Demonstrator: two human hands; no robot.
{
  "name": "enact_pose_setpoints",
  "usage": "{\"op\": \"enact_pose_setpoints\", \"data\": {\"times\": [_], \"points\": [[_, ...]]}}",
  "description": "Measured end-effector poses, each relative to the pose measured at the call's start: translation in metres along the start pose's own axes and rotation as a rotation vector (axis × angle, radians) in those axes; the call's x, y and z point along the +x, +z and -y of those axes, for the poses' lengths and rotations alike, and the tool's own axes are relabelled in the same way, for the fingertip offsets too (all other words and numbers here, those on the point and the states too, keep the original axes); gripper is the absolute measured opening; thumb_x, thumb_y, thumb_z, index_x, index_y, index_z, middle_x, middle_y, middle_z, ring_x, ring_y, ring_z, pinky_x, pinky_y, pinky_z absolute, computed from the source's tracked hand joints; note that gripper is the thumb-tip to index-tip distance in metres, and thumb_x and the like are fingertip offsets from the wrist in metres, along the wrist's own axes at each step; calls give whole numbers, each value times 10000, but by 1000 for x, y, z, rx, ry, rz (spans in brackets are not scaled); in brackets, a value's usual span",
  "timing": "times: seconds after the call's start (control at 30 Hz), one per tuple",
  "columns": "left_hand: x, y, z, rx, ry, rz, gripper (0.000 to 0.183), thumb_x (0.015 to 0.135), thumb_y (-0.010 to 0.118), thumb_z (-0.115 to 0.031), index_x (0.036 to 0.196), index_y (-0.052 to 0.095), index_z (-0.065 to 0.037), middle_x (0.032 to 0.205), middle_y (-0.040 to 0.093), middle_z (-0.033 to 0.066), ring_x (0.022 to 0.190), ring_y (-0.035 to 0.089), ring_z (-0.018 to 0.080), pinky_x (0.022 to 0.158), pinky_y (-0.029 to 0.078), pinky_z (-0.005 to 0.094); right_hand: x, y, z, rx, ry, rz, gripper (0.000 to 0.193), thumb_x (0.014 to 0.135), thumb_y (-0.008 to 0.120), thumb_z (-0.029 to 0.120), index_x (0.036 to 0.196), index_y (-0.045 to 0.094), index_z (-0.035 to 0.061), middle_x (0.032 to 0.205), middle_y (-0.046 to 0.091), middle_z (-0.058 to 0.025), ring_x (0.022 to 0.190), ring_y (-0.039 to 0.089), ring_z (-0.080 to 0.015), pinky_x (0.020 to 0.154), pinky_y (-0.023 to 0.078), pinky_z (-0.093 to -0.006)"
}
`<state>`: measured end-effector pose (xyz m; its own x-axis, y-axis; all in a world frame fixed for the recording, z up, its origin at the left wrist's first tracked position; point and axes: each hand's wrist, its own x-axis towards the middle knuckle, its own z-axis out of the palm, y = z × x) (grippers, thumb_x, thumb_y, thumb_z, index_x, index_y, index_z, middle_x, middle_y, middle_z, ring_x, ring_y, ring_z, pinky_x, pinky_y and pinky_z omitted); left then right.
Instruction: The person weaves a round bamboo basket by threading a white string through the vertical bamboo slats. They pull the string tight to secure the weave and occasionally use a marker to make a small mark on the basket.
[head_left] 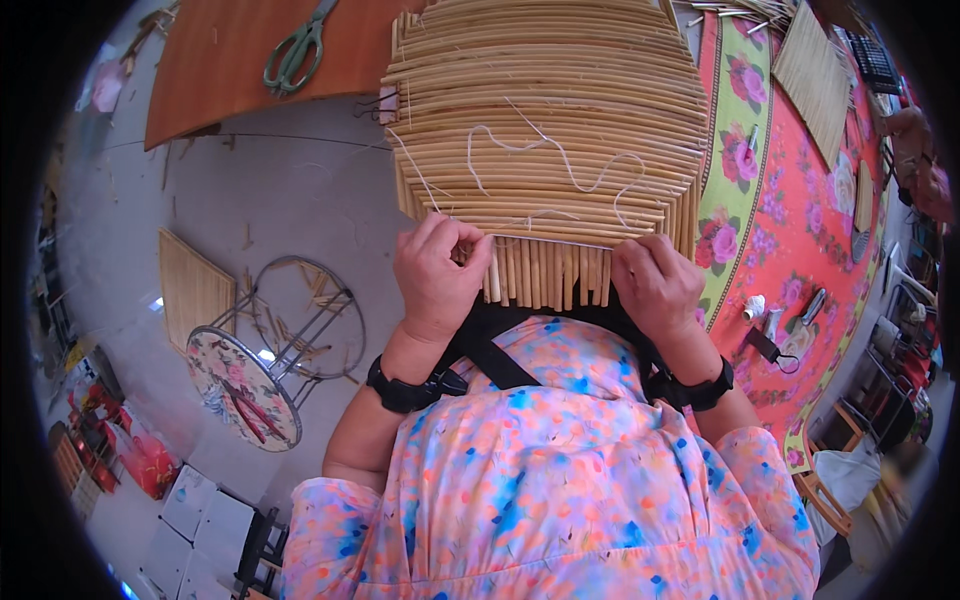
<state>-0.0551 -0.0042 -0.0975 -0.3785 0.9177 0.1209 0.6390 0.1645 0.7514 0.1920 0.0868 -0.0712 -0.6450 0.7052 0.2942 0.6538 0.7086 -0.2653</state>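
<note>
A panel of pale reed sticks point(560, 170), laid side by side, stretches out in front of me. Short upright sticks point(540, 275) line its near edge. My left hand point(438, 268) pinches at the near left corner, its fingers closed. At the near right corner my right hand point(658, 285) is closed in the same way. Between the two runs a thin white thread point(550, 241), drawn straight along the near edge, its ends hidden in my fingers. More loose white thread point(570, 175) lies in curves over the panel. A clip point(385, 104) grips the panel's left side.
Green-handled scissors point(295, 62) lie on a brown tabletop point(220, 60) at the far left. A flowered cloth point(800, 220) covers the right side, with small tools point(790, 325) on it. A round stool point(245, 390) lies tipped on the floor; another person's hand point(920, 160) shows far right.
</note>
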Motion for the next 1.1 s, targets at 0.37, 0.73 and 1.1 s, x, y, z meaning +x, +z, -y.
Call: {"op": "enact_pose_setpoints", "data": {"times": [0.37,0.73,1.1], "points": [[-10,3,-2,-89,-222,-19,172,773,819,-43,732,655,-11,695,596,43,584,580,122,540,453,257,0,0,0,6,-5,3,155,740,727,71,883,685,116,793,584,-26,576,594,-198,512,466,-312],[-11,7,-1,-94,-236,-45,201,760,830,-59,711,636,-32,697,601,42,581,580,147,540,452,283,-4,4,-4,56,-2,-31,153,741,739,66,878,689,112,807,601,-28,588,609,-198,517,482,-315],[-7,6,-3,-117,-210,-48,220,740,838,-66,685,626,-50,673,599,41,547,592,175,514,457,306,-5,4,-8,69,-21,-72,152,746,760,76,871,695,131,783,605,-6,563,600,-177,492,481,-307]]}}
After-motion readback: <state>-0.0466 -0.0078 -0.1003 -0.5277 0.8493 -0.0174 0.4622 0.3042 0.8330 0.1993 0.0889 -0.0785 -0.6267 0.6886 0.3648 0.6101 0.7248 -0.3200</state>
